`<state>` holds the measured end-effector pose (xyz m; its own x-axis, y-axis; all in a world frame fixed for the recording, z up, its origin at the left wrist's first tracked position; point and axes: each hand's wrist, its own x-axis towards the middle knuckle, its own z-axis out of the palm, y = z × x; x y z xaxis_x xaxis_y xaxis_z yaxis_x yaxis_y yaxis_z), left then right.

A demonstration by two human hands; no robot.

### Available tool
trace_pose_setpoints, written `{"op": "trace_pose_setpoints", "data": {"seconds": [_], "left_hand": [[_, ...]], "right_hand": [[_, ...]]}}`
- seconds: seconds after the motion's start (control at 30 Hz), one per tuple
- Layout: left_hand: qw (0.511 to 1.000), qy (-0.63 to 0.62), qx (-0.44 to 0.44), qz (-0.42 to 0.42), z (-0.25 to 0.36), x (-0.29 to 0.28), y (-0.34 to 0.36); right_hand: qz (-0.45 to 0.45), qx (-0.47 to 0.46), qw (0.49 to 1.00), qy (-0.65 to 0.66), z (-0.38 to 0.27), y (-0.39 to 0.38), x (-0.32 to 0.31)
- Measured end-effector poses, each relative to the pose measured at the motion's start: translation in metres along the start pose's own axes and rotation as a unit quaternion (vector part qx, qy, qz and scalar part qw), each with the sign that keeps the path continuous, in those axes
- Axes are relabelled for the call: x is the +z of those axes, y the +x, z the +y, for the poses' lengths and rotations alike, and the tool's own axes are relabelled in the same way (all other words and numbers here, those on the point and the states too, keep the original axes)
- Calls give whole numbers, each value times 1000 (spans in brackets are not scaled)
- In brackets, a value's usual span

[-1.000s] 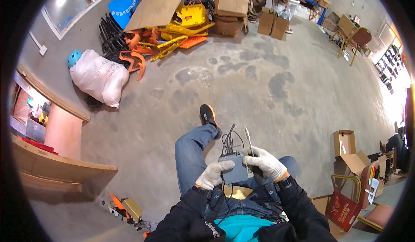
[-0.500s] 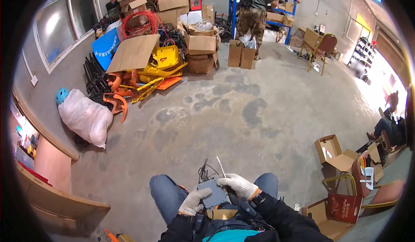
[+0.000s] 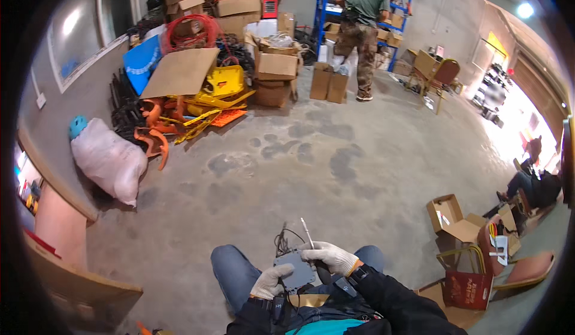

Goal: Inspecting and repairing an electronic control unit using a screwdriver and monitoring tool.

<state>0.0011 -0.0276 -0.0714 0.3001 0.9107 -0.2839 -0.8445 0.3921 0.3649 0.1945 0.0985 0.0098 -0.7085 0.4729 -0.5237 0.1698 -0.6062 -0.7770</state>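
Note:
A flat grey box (image 3: pixel 297 271) with black cables (image 3: pixel 281 242) at its far side is held between my knees. My left hand (image 3: pixel 271 281), in a whitish knit glove, grips the box's left edge with the thumb on top. My right hand (image 3: pixel 333 258), gloved alike, is closed round a screwdriver (image 3: pixel 308 233). Its thin metal shaft points up and away from the box, and a dark handle shows below the palm. The right fingertips rest by the box's upper right corner. Whatever lies under the box is mostly hidden.
An open cardboard box (image 3: pixel 458 221) and a chair (image 3: pixel 527 270) with tools on it stand at the right. A red bag (image 3: pixel 467 290) leans there. Far left are a white sack (image 3: pixel 111 161) and piled yellow parts (image 3: pixel 227 83). A person (image 3: pixel 362 29) stands at the blue shelf (image 3: pixel 323 5).
My view has shifted slightly, so the room sits a little further left. The person at the shelf has changed stance, legs now apart. Both my hands keep nearly the same hold.

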Motion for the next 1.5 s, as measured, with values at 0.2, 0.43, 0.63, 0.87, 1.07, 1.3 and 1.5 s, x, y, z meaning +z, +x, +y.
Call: {"op": "trace_pose_setpoints", "data": {"seconds": [0.2, 0.43, 0.63, 0.87, 1.07, 1.3, 1.5], "left_hand": [[999, -26, -45, -1, -1, -14, -15], [999, 34, -8, -31, 1, -10, -13], [996, 53, -62, 31, 11, -3, -24], [998, 67, 1, 3, -1, 3, 3], [998, 40, 38, 8, 5, 17, -11], [997, 32, 66, 40, 2, -7, 2], [966, 30, 171, 193, 9, -8, -1]], "right_hand": [[-73, -26, 997, 7, 22, 15, -10], [-56, -9, 998, -11, 24, 14, -14], [-61, -45, 994, -84, 24, 19, -17], [-32, 10, 999, 21, 11, 6, -23], [-22, 20, 998, 61, 25, 17, -22], [107, -39, 992, -62, 87, 19, -105], [-5, -313, 753, -579, 56, -19, -81]]}}
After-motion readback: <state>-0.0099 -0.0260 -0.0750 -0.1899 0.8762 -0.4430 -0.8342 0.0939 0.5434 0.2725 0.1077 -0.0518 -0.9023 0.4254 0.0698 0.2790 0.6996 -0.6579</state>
